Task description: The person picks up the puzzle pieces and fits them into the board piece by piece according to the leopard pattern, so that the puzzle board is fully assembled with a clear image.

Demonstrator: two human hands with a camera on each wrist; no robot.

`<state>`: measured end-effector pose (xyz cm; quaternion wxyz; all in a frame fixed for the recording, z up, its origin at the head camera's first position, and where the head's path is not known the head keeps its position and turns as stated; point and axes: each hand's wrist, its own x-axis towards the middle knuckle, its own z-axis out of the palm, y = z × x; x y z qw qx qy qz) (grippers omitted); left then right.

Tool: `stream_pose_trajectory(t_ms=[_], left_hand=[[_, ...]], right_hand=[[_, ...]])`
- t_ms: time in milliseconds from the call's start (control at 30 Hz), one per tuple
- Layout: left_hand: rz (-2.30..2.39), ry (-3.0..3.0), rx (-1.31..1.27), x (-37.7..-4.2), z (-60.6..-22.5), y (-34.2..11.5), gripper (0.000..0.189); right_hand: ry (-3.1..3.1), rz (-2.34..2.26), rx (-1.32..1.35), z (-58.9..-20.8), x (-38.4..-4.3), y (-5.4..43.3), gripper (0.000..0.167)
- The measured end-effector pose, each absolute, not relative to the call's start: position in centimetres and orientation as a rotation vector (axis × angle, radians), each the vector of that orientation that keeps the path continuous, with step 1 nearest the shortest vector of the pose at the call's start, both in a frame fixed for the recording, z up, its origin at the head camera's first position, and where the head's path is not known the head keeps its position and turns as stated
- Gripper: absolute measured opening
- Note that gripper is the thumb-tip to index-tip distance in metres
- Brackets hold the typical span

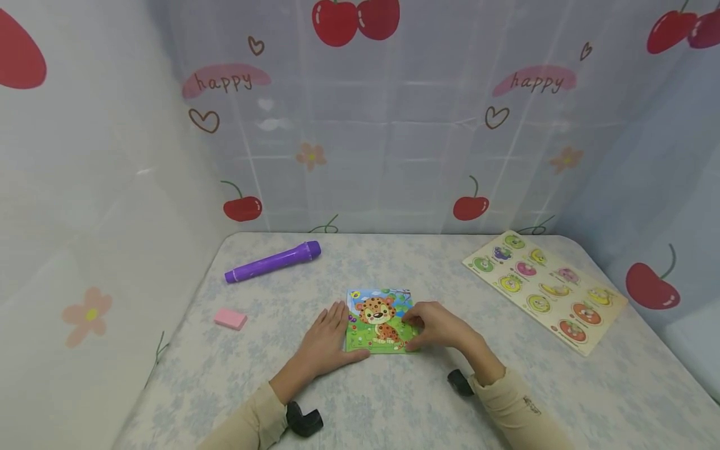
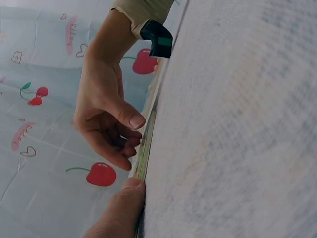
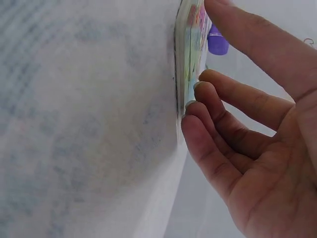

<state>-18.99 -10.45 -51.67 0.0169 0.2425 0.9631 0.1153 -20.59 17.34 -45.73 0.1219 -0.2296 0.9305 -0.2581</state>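
Note:
A square, thin picture board (image 1: 378, 317) with a cartoon leopard on green grass and blue sky lies flat on the table. My left hand (image 1: 325, 342) rests along its left side with straight fingers, the thumb at the lower left edge. At the board's right side is my right hand (image 1: 441, 326), fingers loosely bent and thumb apart from them. In the right wrist view, the right hand (image 3: 257, 134) has its fingertips close to or touching the layered edge of the board (image 3: 187, 59). The left wrist view shows the left thumb (image 2: 121, 208) by the board's edge.
A purple toy microphone (image 1: 274, 262) lies at the back left. Nearer on that side is a pink block (image 1: 230, 319). A fruit-picture board (image 1: 545, 290) lies at an angle on the right. Printed curtains (image 1: 360, 137) surround the patterned table (image 1: 388, 406).

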Motion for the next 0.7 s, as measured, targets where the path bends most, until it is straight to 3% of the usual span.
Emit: stream_pose_trajectory(t_ms=[333,700], left_hand=[[0.363,2.995,0.739,-18.9,-51.6,-10.4,0.114],[0.365,2.988,0.758,-18.9,-51.6,-10.3,0.113]], right_hand=[[2.733,-0.797,-0.762,-44.5,-20.5,16.8,0.021],[2.658,-0.774,-0.71,-45.6,-20.7,16.7,0.023]])
